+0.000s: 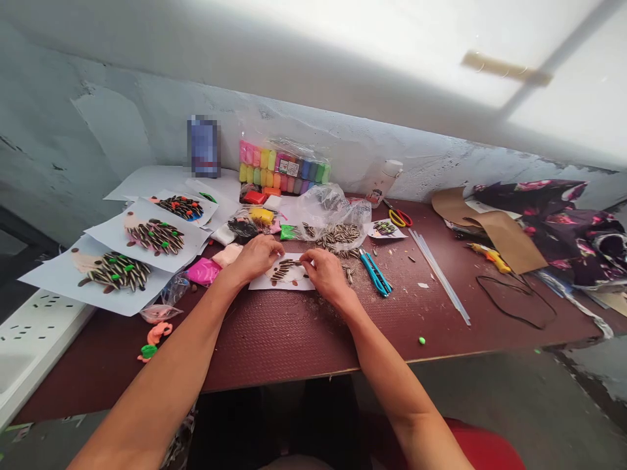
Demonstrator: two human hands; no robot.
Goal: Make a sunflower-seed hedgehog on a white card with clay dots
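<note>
A small white card (265, 282) lies on the table between my hands, with rows of striped sunflower seeds (282, 269) set on it and a few brown oval pieces along the lower edge. My left hand (257, 256) is at the card's upper left, fingers bent and closed together; whatever they hold is too small to make out. Over the card's right side, my right hand (324, 271) has thumb and fingertips pinched together, and what is between them is hidden. Just beyond, loose sunflower seeds (337, 236) spill from a clear plastic bag (326, 205).
A teal utility knife (376, 273), scissors (399, 217) and clear glue sticks (441, 277) lie to the right, before a yellow glue gun (494, 259). Finished-looking seed hedgehog pictures (155, 236) overlap at left. Packs of coloured clay (284, 166) and a white bottle (385, 183) stand behind.
</note>
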